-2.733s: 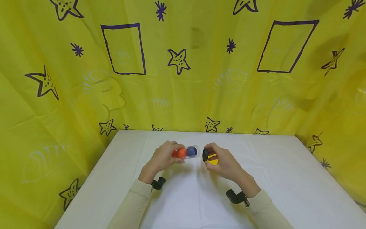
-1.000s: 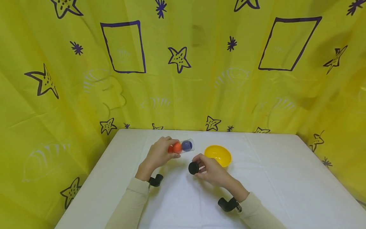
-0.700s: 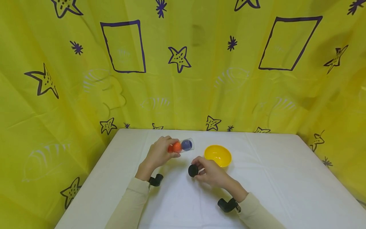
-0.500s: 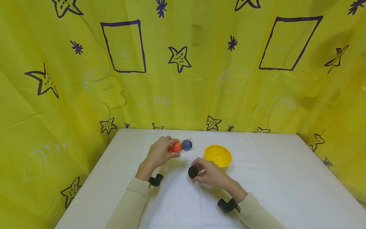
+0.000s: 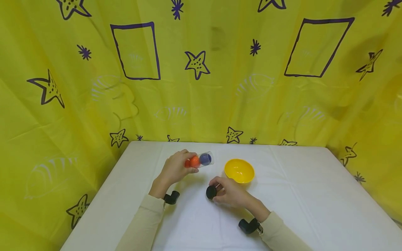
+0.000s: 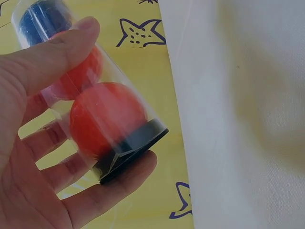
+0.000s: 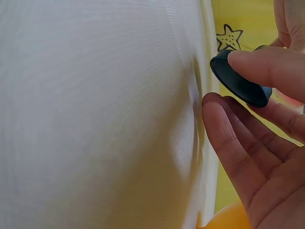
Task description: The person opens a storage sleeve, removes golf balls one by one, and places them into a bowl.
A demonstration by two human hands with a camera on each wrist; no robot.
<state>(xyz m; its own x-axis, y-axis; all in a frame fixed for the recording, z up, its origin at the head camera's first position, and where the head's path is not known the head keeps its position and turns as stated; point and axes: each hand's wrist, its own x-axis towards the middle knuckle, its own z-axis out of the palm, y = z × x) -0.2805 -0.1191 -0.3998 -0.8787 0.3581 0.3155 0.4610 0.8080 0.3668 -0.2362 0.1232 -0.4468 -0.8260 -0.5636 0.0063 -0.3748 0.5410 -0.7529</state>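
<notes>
In the head view, the left hand (image 5: 176,166) at the centre of the frame grips a clear tube (image 5: 211,158), tilted with its far end toward the right; inside sit a blue ball (image 5: 205,159) near that end and two orange balls (image 5: 195,161), one partly behind the fingers. Below and right of it, the right hand (image 5: 230,192) pinches a black cap (image 5: 211,192), well apart from the tube. A yellow bowl (image 5: 239,169) stands on the white table (image 5: 292,195), just beyond the right hand, and a yellow curtain (image 5: 216,101) fills the upper frame. In the left wrist view, the tube slants from the upper left to the centre, the thumb across its front, the blue ball uppermost, the orange ones below, and a finger under the black base (image 6: 128,152). In the right wrist view, the cap is at the upper right, tilted, held between thumb and finger while other fingers stretch out below it; the yellow curve at the bottom edge is probably the bowl
</notes>
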